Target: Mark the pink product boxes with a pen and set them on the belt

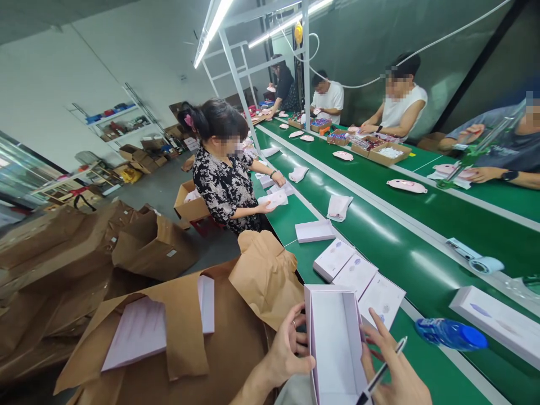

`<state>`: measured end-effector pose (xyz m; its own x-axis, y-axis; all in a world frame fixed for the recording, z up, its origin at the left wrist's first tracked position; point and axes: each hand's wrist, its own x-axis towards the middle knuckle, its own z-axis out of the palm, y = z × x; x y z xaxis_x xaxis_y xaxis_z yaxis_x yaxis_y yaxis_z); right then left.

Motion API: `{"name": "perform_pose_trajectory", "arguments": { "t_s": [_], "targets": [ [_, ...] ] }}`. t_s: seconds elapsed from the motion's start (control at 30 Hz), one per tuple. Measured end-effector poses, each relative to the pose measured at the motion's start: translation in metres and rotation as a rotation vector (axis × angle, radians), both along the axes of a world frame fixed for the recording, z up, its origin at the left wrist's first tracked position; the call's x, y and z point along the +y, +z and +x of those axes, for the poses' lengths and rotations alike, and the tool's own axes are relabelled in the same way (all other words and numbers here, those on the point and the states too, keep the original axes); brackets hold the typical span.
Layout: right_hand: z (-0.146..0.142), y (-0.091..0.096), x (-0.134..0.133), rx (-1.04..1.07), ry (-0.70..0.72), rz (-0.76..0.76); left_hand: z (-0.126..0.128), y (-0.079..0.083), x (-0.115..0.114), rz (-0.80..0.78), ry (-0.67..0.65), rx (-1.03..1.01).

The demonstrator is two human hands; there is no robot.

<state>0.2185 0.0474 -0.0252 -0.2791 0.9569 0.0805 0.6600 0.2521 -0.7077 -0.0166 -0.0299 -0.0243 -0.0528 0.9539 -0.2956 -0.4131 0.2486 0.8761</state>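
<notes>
An open, empty white box [335,337] is held in front of me, its inside facing up. My left hand [289,349] grips its left wall, thumb over the rim and fingers behind. At the right wall my right hand [392,365] touches the box with its fingers, the index finger raised. A pen [383,368] is held between the fingers of that same hand. Just beyond the box lie several printed white boxes [354,273] side by side on the green table.
A blue-capped bottle [451,333] lies right, near a long white box [498,320] and a tape roll [485,264]. An opened carton [228,315] stands left. One co-worker [223,169] stands ahead; others sit across the green conveyor [379,225], which carries pink items.
</notes>
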Motion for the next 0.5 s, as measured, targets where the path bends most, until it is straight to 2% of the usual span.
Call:
{"name": "perform_pose_trajectory", "arguments": {
  "t_s": [0.1, 0.17, 0.23, 0.37, 0.43, 0.5],
  "targets": [
    [0.002, -0.007, -0.001, -0.118, 0.005, 0.028, 0.005, -0.001, 0.001, 0.004, 0.012, 0.026],
    [0.003, -0.007, 0.001, -0.185, -0.011, -0.018, 0.01, -0.001, 0.002, -0.005, 0.022, 0.063],
    [0.002, -0.004, 0.004, -0.219, -0.018, -0.152, 0.017, -0.001, 0.002, -0.023, 0.033, 0.114],
    [-0.004, 0.013, 0.004, -0.233, -0.031, -0.509, 0.029, 0.001, 0.004, -0.076, 0.048, 0.182],
    [-0.01, 0.022, -0.002, -0.237, -0.06, -0.57, 0.031, 0.002, 0.004, -0.093, 0.051, 0.18],
    [-0.016, 0.029, -0.01, -0.227, -0.101, -0.524, 0.032, 0.003, 0.004, -0.101, 0.047, 0.174]
  ]
}}
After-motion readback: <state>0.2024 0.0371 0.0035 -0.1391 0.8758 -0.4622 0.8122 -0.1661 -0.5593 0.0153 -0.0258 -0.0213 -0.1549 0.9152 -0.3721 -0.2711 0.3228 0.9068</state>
